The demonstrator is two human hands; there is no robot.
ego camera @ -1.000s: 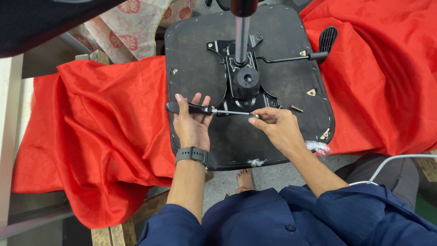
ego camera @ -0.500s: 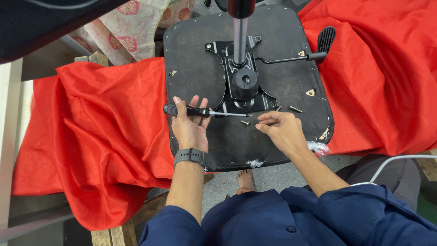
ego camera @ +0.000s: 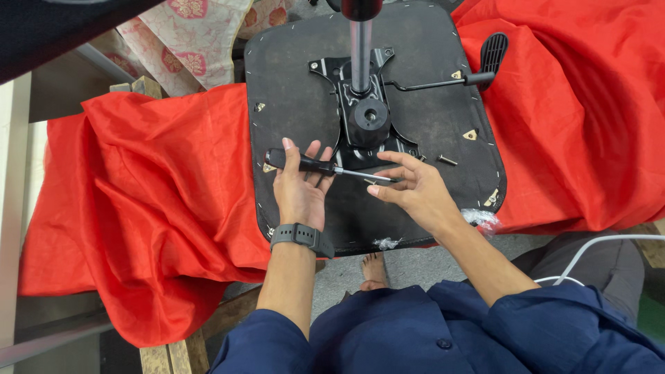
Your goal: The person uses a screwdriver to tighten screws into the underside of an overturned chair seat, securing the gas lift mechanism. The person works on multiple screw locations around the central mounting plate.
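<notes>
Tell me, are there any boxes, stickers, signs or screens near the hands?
Wrist device: on the left hand's wrist, a dark grey band; whether it has a screen cannot be told.
No boxes, stickers or signs show on the black chair seat underside or the red cloth.
</notes>
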